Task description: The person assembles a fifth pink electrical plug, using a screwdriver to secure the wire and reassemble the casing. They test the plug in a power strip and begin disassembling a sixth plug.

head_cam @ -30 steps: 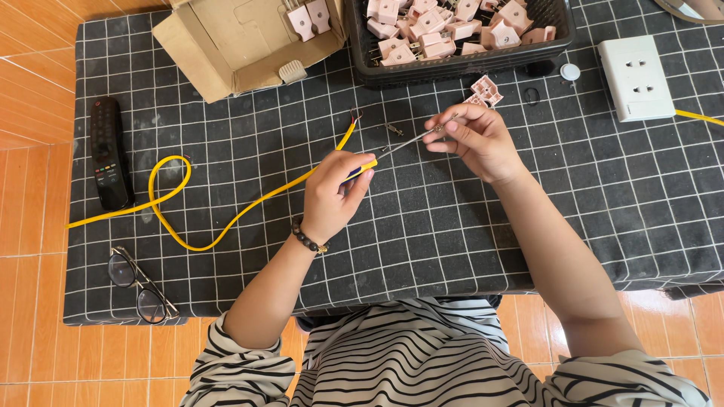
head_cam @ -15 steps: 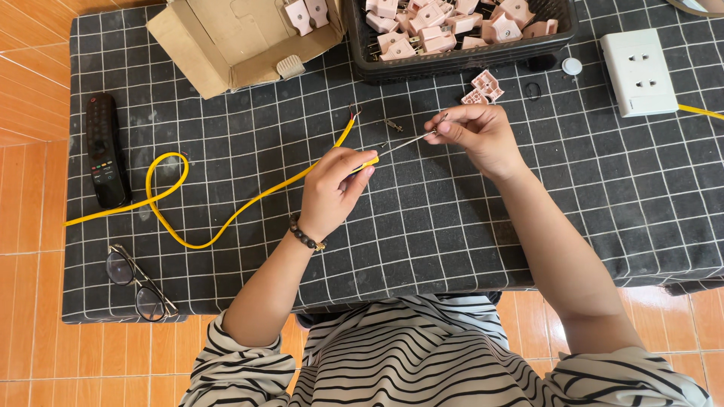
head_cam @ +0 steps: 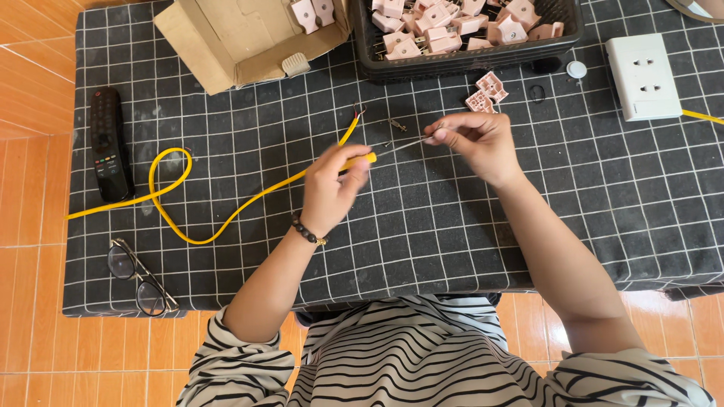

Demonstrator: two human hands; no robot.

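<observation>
Gripping the light, stiff screwdriver [head_cam: 377, 153] by its yellow handle with our left hand [head_cam: 332, 185]; right hand [head_cam: 475, 139] pinches the thin, slippery shaft tip.

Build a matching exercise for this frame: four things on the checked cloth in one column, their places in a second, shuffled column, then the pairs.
Things:
1. screwdriver
2. remote control
3. eyeglasses
4. white wall socket

Places:
A. far right of the cloth, by the back edge
B. near left corner of the cloth
C. held between the left hand and right hand
D. left edge, beside the yellow cable loop

Pairs: 1-C, 2-D, 3-B, 4-A
</observation>
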